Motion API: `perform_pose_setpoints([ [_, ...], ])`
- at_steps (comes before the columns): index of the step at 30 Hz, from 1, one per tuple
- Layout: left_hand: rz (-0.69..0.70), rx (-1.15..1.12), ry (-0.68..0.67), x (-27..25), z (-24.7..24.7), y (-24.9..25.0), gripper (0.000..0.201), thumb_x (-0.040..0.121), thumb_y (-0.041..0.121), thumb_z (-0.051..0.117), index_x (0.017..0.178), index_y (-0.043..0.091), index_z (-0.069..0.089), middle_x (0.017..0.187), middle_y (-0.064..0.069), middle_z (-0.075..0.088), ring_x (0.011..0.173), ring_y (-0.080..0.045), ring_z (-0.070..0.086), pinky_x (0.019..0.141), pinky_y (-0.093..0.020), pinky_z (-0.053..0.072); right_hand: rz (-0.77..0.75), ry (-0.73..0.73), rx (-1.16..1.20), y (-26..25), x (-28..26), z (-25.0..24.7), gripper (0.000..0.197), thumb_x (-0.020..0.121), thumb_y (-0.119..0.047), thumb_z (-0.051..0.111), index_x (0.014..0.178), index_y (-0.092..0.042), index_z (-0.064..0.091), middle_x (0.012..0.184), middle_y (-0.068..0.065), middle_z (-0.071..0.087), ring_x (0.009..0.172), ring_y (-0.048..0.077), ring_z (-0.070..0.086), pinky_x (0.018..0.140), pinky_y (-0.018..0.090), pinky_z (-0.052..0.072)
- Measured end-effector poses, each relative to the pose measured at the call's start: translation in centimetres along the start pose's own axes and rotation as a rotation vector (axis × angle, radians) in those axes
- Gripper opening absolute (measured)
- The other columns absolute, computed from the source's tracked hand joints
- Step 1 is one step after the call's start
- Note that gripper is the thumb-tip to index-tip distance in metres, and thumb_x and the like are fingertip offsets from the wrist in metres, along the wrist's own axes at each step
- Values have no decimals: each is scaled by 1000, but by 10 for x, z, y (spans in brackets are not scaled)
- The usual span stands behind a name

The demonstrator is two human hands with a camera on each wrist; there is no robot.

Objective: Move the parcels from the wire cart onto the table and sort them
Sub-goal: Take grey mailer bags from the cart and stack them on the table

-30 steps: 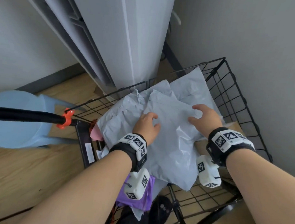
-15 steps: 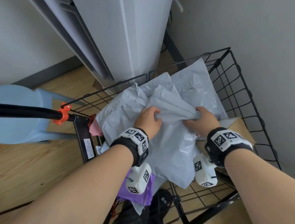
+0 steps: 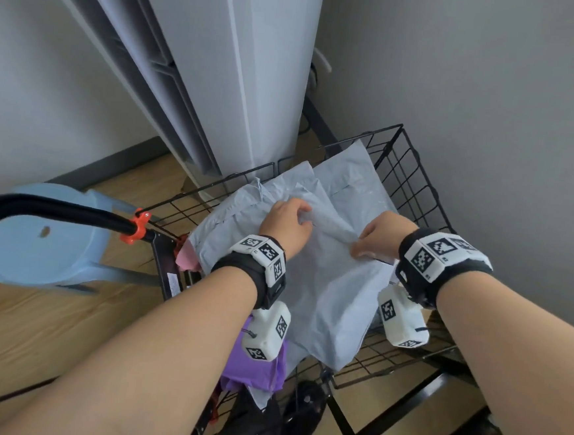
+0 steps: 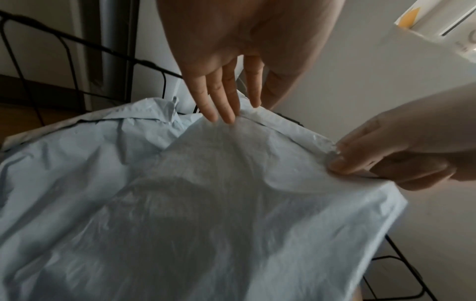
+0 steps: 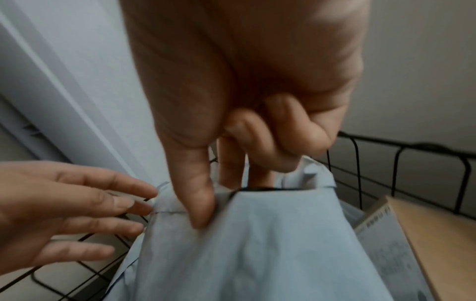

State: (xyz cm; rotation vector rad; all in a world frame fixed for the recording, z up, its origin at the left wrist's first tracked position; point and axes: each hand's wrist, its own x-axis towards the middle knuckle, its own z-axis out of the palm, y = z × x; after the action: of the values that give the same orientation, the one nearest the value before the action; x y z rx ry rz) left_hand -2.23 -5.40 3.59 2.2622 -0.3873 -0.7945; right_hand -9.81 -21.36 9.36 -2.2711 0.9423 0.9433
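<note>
Nearest the camera, a purple parcel point(image 3: 260, 369) sits low at the near edge of the wire cart point(image 3: 415, 179), partly hidden under the left forearm. Just above it lies the pale blue poly mailer point(image 3: 328, 289) that both hands have hold of. It rests on top of the pile inside the cart, its long axis running from the near edge away toward the far corner, with its sealed flap end at the far side, raised slightly where the hands meet it.

The left hand point(image 3: 286, 226) is at the flap edge; from the left wrist view its fingers point(image 4: 221, 97) are nearly straight and reach down onto the seam, touching the plastic without curling round it. The right hand point(image 3: 380, 236) pinches the same edge further right: in the right wrist view the thumb point(image 5: 198, 195) presses on the front face and the curled fingers sit behind the flap, so this grip is closed on the mailer.

To the right of the mailer, a brown cardboard box point(image 5: 432, 240) with a printed label lies in the cart. A pink parcel point(image 3: 186, 257) peeks out at the left side of the pile. Further back, more pale blue mailers point(image 3: 353, 181) lean toward the far corner of the cart.

Beyond the cart stand a white floor-standing unit point(image 3: 248, 77) and, to the left, a light blue plastic stool point(image 3: 36, 239) on the wooden floor point(image 3: 40, 328).
</note>
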Motion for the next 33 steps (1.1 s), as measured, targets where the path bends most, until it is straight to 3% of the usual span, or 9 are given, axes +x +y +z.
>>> perform_pose_setpoints([
  [4, 37, 3, 31, -20, -14, 23, 28, 88, 17, 56, 116, 21, 59, 122, -3, 57, 104, -20, 60, 97, -32, 46, -107, 29, 39, -4, -35, -17, 26, 76, -31, 73, 58, -17, 60, 61, -3, 54, 60, 13, 50, 59, 25, 43],
  [7, 68, -5, 56, -36, -25, 45, 30, 88, 19, 57, 118, 21, 58, 120, -2, 58, 105, -20, 59, 97, -31, 46, -131, 45, 135, -4, -60, -34, 24, 83, -28, 65, 64, -15, 59, 65, 1, 54, 60, 16, 50, 60, 24, 43],
  [12, 113, -97, 23, -69, -40, 83, 36, 82, 33, 69, 115, 24, 58, 109, 4, 61, 98, -16, 60, 92, -32, 50, -113, 129, 492, 0, -99, -60, 23, 90, -18, 56, 69, -8, 52, 55, 6, 45, 47, 19, 40, 45, 22, 34],
  [17, 213, -99, -111, -106, -50, 121, 86, 56, 57, 83, 130, 31, 47, 124, 7, 55, 113, -12, 54, 98, -33, 47, -99, 256, 776, 6, -135, -81, 19, 92, -16, 56, 75, -7, 54, 53, 6, 46, 39, 16, 42, 41, 23, 35],
  [20, 331, 114, -136, -123, -51, 144, 115, 51, 49, 87, 146, 35, 24, 145, 1, 39, 131, -18, 41, 107, -39, 39, -92, 265, 979, 8, -152, -92, 25, 94, -19, 56, 71, -11, 50, 48, 2, 46, 35, 12, 43, 35, 17, 30],
  [22, 395, 230, -106, -131, -47, 156, 122, 54, 37, 88, 149, 36, 12, 146, -4, 37, 131, -22, 40, 107, -41, 39, -119, 229, 1132, 10, -160, -100, 29, 95, -18, 56, 68, -15, 46, 44, -4, 41, 30, 7, 37, 31, 15, 25],
  [25, 432, 229, 49, -137, -43, 169, 82, 75, 17, 70, 143, 31, 26, 128, -5, 53, 114, -27, 55, 92, -39, 48, -167, 183, 1274, 17, -172, -110, 31, 96, -17, 54, 67, -17, 44, 47, -6, 35, 29, 4, 29, 29, 14, 21],
  [28, 419, 256, 217, -142, -47, 182, 34, 85, 9, 51, 117, 21, 47, 99, -1, 62, 93, -29, 59, 79, -33, 44, -220, 193, 1214, 26, -187, -116, 29, 98, -22, 51, 70, -13, 51, 47, -5, 41, 28, 5, 35, 31, 15, 23],
  [33, 308, 176, 325, -139, -55, 197, 20, 84, 6, 46, 96, 21, 47, 79, 1, 54, 77, -27, 48, 90, -39, 41, -250, 444, 1097, 46, -207, -123, 11, 94, -16, 54, 95, -9, 62, 84, 8, 68, 51, 11, 52, 47, 19, 37],
])
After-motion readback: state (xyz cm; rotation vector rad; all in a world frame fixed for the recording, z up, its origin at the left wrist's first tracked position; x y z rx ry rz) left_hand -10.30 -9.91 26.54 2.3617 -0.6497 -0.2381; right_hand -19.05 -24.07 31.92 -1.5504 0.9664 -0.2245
